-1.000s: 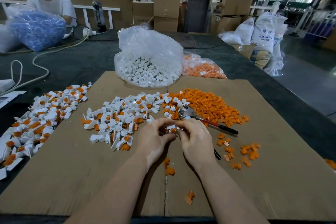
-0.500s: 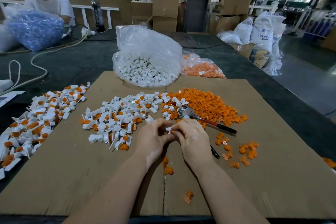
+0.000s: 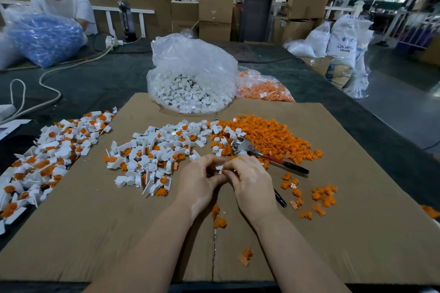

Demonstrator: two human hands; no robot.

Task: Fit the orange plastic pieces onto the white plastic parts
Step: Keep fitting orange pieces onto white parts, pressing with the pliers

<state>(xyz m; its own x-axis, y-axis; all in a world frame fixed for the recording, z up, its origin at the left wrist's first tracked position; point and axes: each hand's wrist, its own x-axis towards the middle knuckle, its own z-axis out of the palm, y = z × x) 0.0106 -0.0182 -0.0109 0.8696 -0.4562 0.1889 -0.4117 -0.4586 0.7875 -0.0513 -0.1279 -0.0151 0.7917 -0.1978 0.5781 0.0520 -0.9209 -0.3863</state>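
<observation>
Two hands met over cardboard (image 3: 95,233).
Left hand (image 3: 198,183) and right hand (image 3: 250,183) together pinched a white part (image 3: 219,167) with an orange piece (image 3: 223,170); pliers (image 3: 266,154) lay beside.

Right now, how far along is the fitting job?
Done: a pile of fitted parts at the far left. In hand: the left hand and right hand pinch one white part with orange showing. Left: the loose orange pieces, the mixed middle pile and two bags behind. Plenty remains.
</observation>
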